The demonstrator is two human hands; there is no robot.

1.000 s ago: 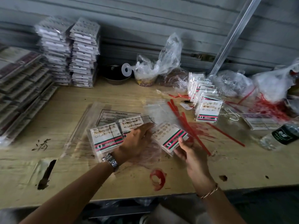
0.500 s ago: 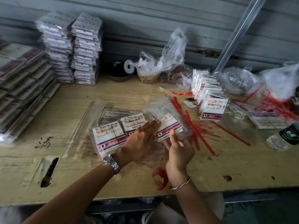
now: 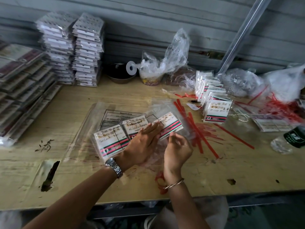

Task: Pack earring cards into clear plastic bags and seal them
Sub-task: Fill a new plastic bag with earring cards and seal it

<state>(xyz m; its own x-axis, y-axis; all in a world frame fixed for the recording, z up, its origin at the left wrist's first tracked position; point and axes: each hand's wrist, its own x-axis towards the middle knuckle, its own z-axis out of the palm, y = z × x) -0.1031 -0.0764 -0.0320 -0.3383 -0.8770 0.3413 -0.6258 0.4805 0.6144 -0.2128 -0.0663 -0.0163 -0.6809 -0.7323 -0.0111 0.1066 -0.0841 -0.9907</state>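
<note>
Our left hand (image 3: pixel 142 144), fingers straight, presses bagged earring cards (image 3: pixel 135 126) flat; right hand (image 3: pixel 178 149) pinches clear plastic bag (image 3: pixel 185 128) edge. Light stiff cards, slippery film: we'd grip corners.

A scuffed, pale wooden bench (image 3: pixel 214 171) stood against a grey ribbed wall (image 3: pixel 148 22). A pale pole (image 3: pixel 244 30) slanted across the wall at the right. The light was dim.

Clear bags (image 3: pixel 123 114) txt: "MADE IN CHINA", "THIS BAG IS NOT A TOY".
</note>
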